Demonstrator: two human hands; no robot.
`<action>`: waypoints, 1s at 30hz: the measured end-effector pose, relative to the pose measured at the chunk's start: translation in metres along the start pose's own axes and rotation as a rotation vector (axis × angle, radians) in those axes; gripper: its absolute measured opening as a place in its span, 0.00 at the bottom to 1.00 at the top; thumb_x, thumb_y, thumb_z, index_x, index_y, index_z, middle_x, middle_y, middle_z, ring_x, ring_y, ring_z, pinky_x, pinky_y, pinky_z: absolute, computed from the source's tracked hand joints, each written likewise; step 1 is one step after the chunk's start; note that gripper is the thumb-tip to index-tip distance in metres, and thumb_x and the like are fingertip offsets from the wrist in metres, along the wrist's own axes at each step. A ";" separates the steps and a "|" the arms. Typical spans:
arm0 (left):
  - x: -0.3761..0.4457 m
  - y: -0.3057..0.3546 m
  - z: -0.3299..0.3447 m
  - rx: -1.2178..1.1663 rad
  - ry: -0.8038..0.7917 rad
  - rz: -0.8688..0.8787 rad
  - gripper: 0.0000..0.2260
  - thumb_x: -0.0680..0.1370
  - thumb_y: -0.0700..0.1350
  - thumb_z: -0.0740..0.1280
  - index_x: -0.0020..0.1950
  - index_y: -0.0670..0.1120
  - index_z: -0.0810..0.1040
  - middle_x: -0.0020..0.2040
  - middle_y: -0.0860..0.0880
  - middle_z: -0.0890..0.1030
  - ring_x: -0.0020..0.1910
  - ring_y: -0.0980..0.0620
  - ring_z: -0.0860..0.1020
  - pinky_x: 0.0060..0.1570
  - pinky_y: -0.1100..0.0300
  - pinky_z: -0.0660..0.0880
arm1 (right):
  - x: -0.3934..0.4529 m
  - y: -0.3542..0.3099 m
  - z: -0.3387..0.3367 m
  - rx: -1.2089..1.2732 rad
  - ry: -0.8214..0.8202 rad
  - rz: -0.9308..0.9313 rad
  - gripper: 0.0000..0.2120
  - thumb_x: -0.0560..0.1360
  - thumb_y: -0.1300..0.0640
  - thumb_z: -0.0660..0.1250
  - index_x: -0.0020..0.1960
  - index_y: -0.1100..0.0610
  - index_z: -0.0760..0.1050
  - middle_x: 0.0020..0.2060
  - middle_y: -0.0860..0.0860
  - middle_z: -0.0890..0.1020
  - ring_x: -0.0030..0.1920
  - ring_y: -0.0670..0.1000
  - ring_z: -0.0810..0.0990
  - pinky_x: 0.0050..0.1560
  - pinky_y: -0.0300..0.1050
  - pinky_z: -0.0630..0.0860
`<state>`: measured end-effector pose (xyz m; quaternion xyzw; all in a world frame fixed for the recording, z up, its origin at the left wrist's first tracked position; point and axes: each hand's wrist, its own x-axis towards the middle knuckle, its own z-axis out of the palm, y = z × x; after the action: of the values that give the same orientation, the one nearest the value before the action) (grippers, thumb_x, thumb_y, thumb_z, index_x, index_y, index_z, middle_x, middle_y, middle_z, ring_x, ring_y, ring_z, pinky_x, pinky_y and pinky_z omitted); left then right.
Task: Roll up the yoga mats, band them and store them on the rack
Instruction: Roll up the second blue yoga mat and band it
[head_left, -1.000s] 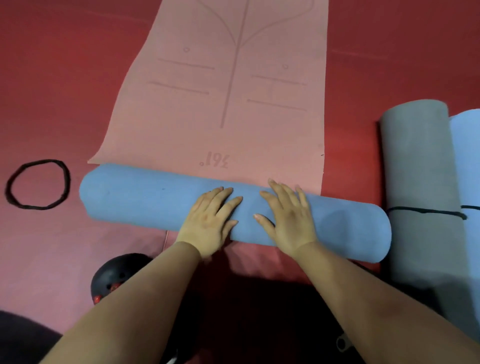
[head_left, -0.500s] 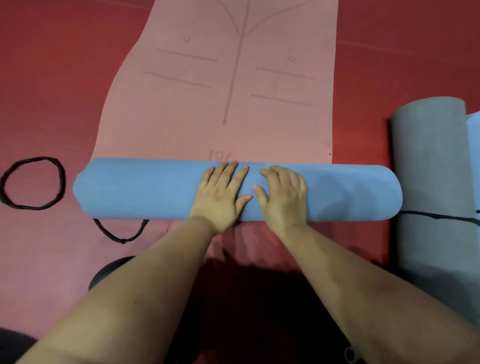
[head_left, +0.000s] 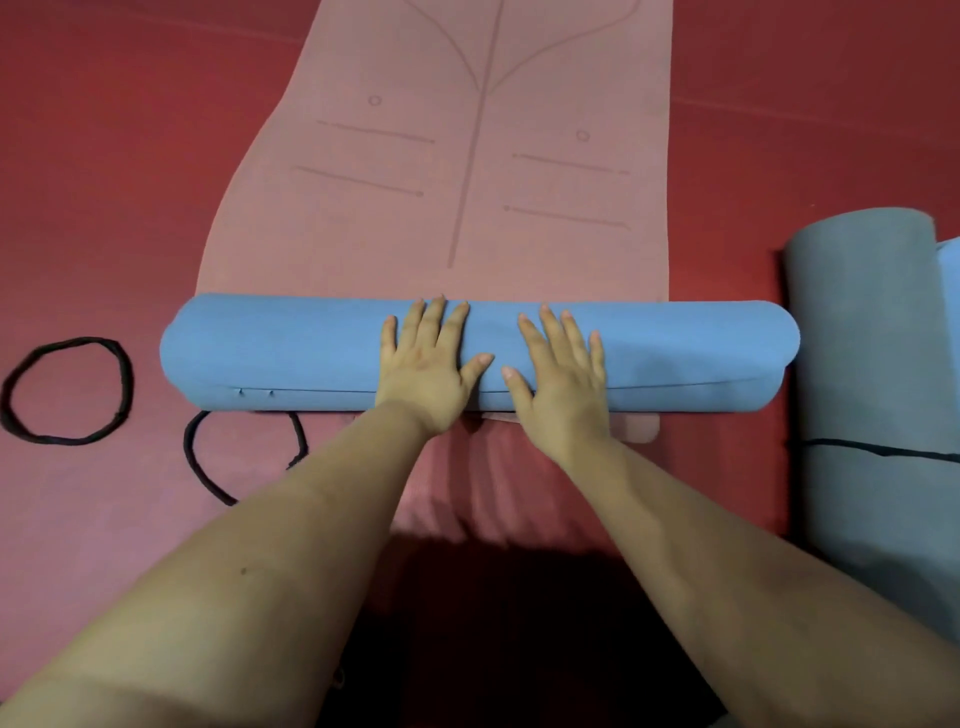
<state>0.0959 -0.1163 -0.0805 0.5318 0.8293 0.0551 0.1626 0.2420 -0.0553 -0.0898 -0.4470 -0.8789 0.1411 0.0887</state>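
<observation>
A yoga mat, pink on its lined face and blue on its back, lies partly rolled on the red floor. Its blue roll (head_left: 291, 353) runs left to right across the middle, and the flat pink part (head_left: 467, 156) stretches away beyond it. My left hand (head_left: 428, 364) and my right hand (head_left: 561, 371) press flat on top of the roll, side by side, fingers straight and pointing forward. A black elastic band (head_left: 65, 389) lies as a loop on the floor to the left. A second black band (head_left: 208, 467) lies partly under the roll's near edge.
A rolled grey mat (head_left: 872, 389) with a black band round it lies lengthwise at the right, close to the blue roll's end. A light blue mat (head_left: 950, 291) shows beside it at the frame edge. Red floor surrounds everything.
The blue roll has moved forward over the pink mat and covered the printed number. Both hands moved with it. A second black band has come into view under the roll's near edge.
</observation>
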 end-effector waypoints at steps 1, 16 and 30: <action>0.005 -0.001 -0.001 0.011 -0.016 -0.002 0.29 0.80 0.60 0.51 0.78 0.50 0.51 0.78 0.48 0.52 0.76 0.48 0.46 0.72 0.47 0.39 | 0.002 0.000 -0.001 -0.012 -0.045 0.007 0.27 0.78 0.43 0.55 0.75 0.52 0.61 0.75 0.51 0.61 0.76 0.53 0.54 0.72 0.48 0.37; 0.018 0.045 -0.004 -1.807 -0.055 -1.199 0.20 0.70 0.60 0.71 0.47 0.46 0.72 0.39 0.48 0.75 0.39 0.49 0.75 0.41 0.55 0.73 | 0.064 0.006 -0.017 -0.085 -0.228 0.006 0.27 0.79 0.41 0.55 0.75 0.45 0.56 0.76 0.48 0.56 0.75 0.50 0.53 0.72 0.49 0.45; -0.001 0.051 -0.038 -1.882 0.291 -1.041 0.29 0.58 0.48 0.81 0.54 0.40 0.76 0.45 0.46 0.83 0.39 0.50 0.82 0.36 0.59 0.79 | 0.051 0.001 -0.074 0.269 -0.115 0.026 0.25 0.72 0.45 0.70 0.63 0.57 0.70 0.60 0.52 0.73 0.63 0.53 0.69 0.65 0.45 0.62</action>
<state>0.1280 -0.0924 -0.0309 -0.2346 0.5898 0.6557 0.4089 0.2338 -0.0011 -0.0192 -0.4335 -0.8498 0.2844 0.0955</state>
